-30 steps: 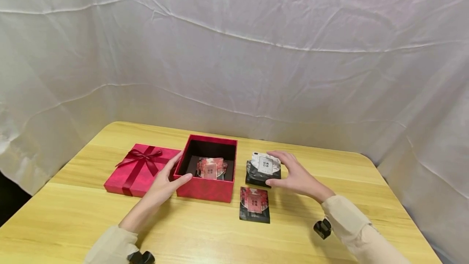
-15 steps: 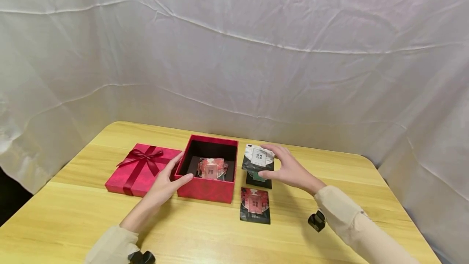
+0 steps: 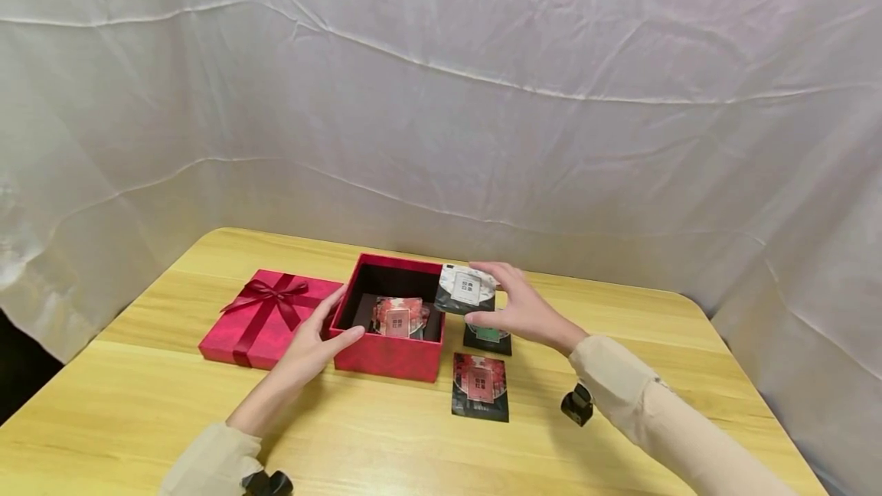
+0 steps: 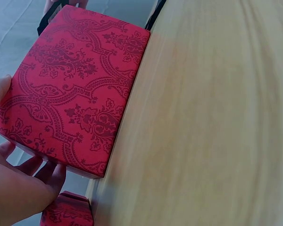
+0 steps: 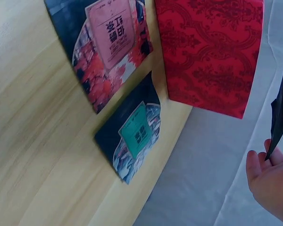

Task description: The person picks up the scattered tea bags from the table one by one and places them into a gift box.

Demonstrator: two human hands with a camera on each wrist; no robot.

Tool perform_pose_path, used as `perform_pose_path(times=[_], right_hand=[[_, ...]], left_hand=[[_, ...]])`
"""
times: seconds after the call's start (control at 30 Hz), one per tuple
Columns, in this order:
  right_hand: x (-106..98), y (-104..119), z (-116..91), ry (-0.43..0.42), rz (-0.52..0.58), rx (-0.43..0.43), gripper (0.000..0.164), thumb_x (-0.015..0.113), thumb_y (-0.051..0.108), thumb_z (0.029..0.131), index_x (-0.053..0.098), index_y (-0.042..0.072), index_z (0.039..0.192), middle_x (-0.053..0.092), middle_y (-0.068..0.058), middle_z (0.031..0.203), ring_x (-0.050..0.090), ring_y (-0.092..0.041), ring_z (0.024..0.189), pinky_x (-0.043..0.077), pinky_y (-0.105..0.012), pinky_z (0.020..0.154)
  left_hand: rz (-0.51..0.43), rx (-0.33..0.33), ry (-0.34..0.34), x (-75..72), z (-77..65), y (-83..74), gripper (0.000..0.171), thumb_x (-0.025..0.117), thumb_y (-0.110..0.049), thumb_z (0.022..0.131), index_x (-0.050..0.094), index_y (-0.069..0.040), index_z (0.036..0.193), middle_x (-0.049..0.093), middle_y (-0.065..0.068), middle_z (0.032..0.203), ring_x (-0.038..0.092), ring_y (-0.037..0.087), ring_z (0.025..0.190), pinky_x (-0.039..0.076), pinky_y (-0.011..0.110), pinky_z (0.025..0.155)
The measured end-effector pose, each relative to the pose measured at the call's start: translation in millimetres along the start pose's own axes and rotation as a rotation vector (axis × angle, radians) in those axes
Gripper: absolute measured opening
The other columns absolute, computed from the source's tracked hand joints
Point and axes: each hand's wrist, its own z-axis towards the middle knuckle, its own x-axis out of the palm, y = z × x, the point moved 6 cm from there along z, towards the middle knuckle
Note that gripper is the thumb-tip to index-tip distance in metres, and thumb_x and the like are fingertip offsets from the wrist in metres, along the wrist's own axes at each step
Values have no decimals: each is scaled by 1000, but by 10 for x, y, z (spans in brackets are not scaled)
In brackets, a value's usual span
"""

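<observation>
My right hand pinches a white-and-black tea sachet by its right side, raised at the right rim of the open red gift box. In the right wrist view, the sachet shows only its dark edge. At the box's near left corner, my left hand grips it, thumb at the front rim and fingers along the left wall. Several sachets lie inside, a red one on top. On the table are a green-labelled sachet, partly under my right hand in the head view, and a red-labelled sachet.
The red box lid, with a dark ribbon bow, lies left of the box. Both stand on a light wooden table. A pale cloth curtain hangs behind the table and around its sides.
My right hand has lifted the white sachet off the pile and carried it left to the box's right rim, uncovering the green-labelled sachet. My left hand stays at the box.
</observation>
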Motion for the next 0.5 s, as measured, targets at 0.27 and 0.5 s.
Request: perform_pose_path(times=[0.27,0.5], right_hand=[[105,72,75,18,-14,20,81,79,34,76,43,17,146,41,-11,144,38,-28,124,38,-57,96],[161,200,154,25,-21,43,81,79,36,75,43,18,145,40,-9,144,39,-27,123,39,-59,95]], left_hand=[[3,-12,4,2,-9,11,78,68,-25,91,24,-18,154,34,17,150,35,37,133,28,57,105],[8,-14,-3,-4,-12,-4,78,69,-26,90,24,-18,154,33,16,151,33,35,134,25,59,106]])
